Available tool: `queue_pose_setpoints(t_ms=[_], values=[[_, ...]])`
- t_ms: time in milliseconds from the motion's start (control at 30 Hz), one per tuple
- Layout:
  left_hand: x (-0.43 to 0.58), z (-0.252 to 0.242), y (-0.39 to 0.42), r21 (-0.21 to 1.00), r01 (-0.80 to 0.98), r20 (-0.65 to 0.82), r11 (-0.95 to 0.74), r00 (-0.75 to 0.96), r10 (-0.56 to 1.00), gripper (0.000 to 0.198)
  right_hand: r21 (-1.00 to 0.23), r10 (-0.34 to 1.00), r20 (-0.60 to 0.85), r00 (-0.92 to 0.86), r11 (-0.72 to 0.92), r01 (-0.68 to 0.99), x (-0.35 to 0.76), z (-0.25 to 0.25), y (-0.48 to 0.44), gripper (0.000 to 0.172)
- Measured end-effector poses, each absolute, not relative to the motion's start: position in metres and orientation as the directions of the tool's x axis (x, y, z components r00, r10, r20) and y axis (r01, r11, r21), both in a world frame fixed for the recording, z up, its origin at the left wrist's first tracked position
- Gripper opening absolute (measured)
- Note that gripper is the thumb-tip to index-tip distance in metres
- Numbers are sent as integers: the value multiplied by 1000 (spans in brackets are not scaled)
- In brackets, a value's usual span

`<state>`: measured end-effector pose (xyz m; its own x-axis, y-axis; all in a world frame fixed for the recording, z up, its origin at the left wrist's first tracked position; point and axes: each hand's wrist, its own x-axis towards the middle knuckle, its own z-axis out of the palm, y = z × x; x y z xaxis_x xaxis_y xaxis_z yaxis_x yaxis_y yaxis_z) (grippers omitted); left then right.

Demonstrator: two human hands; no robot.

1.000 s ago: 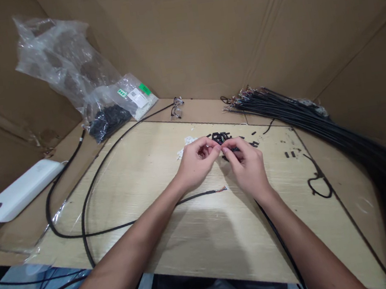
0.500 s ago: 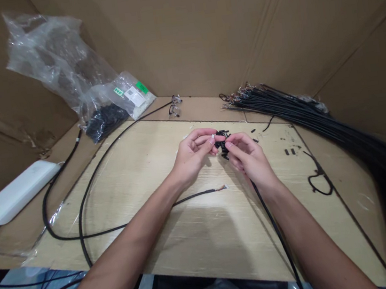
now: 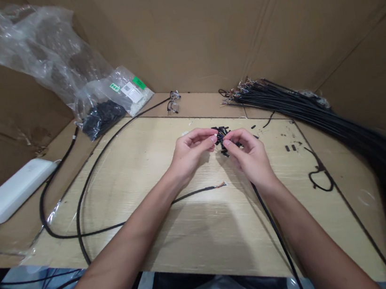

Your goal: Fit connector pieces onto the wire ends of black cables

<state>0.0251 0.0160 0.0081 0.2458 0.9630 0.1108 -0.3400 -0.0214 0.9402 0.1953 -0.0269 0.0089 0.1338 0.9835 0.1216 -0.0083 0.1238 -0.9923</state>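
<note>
Between thumb and fingers my left hand pinches a small white connector. Close beside it my right hand is closed on the wire end of a black cable, which runs down from under that hand past the table's front edge. The fingertips of both hands nearly meet over a pile of short black tubes, partly hidden by them. Nearer to me another cable end with a white plug and thin coloured wires lies on the board.
A bundle of black cables lies along the right side. Clear bags of black and white parts stand at back left, near glasses. A white device sits at left. A cable loop lies right.
My left hand has brought the white connector slightly right, closer to the wires by my right hand. The whole view has shifted slightly.
</note>
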Motion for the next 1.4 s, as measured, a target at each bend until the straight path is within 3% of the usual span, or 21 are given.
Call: queue_pose_setpoints(t_ms=[300,567,867,1133,1400], values=[[25,12,14,910,-405,24,94,277,960,35,-991,984,124,128,130,-42,193,13,-29,28],[25,12,14,913,-395,20,99,287,958,36,-987,981,150,123,156,-34,193,11,-28,23],[26,9,15,917,-396,75,49,292,954,31,-972,963,228,145,218,83,191,13,-32,16],[25,13,14,925,-380,130,-17,275,953,27,-987,995,75,59,82,-137,194,22,-33,36],[26,16,11,932,-355,168,-77,234,958,33,-983,997,68,42,74,-168,192,25,-34,37]])
